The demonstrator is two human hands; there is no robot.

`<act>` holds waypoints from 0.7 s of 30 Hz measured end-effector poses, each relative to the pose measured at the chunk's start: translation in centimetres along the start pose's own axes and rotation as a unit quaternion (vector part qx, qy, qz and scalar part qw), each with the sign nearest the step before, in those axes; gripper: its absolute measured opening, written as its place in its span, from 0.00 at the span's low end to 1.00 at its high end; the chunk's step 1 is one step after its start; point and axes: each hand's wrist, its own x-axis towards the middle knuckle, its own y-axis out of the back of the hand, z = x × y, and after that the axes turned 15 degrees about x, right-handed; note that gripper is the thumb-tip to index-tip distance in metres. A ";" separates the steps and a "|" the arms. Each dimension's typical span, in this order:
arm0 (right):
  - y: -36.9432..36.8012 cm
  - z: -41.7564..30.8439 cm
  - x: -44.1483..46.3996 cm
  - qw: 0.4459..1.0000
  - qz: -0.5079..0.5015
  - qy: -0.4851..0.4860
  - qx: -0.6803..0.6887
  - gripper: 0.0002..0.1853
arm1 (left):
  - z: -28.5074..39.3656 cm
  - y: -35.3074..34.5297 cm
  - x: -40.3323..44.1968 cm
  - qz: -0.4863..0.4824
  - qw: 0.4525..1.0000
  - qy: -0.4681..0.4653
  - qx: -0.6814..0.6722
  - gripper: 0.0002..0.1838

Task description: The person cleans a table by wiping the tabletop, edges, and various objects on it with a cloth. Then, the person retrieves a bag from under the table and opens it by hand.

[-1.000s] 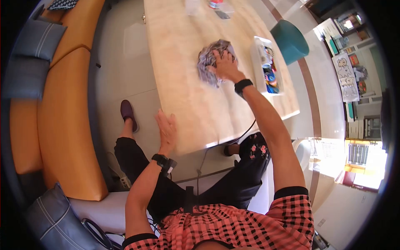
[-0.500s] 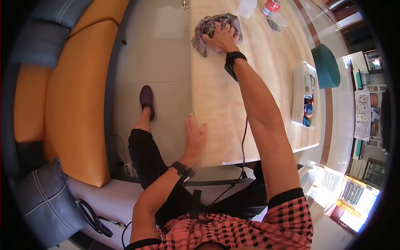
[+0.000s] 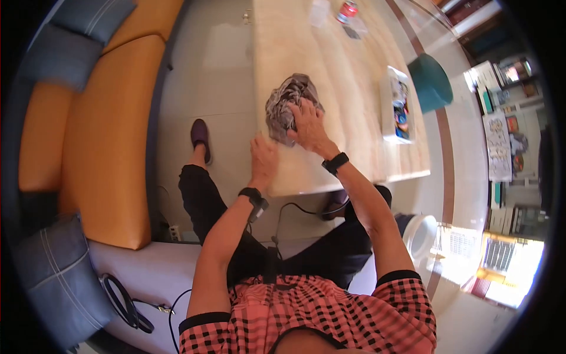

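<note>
Nearer the body than before: right hand and crumpled cloth. Left hand, fingers loosely extended, is at the bench edge; just beyond, the right's half-bent fingers lie on the cloth, grip unclear; farther, a red can.

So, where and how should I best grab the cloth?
Probably by the bunched folds in the middle of the cloth, from above and the near side. It lies crumpled in a raised heap, which should give fingers something to gather, and the right hand is on its near right part.
</note>
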 end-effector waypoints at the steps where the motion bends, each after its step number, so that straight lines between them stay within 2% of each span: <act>1: 0.6 -0.1 -2.2 1.000 -0.001 0.006 0.003 0.41 | -0.5 -0.5 0.1 0.010 1.000 -0.006 0.008 0.27; 2: 1.1 0.0 -4.1 1.000 0.000 0.014 0.005 0.41 | -0.9 -0.9 0.1 0.021 1.000 -0.013 0.016 0.27; 7: 4.2 2.7 -9.1 0.999 -0.016 -0.024 -0.020 0.44 | -0.1 0.4 0.4 -0.055 0.998 0.018 -0.006 0.28; 9: 4.9 5.7 -7.4 0.998 -0.003 -0.048 -0.041 0.44 | 0.6 1.1 0.3 -0.074 0.997 0.026 -0.023 0.28; 12: 5.9 10.2 -3.0 0.974 0.003 -0.212 -0.076 0.44 | 1.3 1.9 0.3 -0.084 0.995 0.034 -0.052 0.29; 15: 8.3 13.3 0.7 0.955 -0.014 -0.293 -0.051 0.44 | 1.4 2.4 0.3 -0.092 0.993 0.030 -0.069 0.29; 21: 10.2 19.1 7.1 0.936 0.010 -0.353 -0.019 0.46 | 1.2 2.0 0.2 -0.109 0.990 0.042 -0.076 0.29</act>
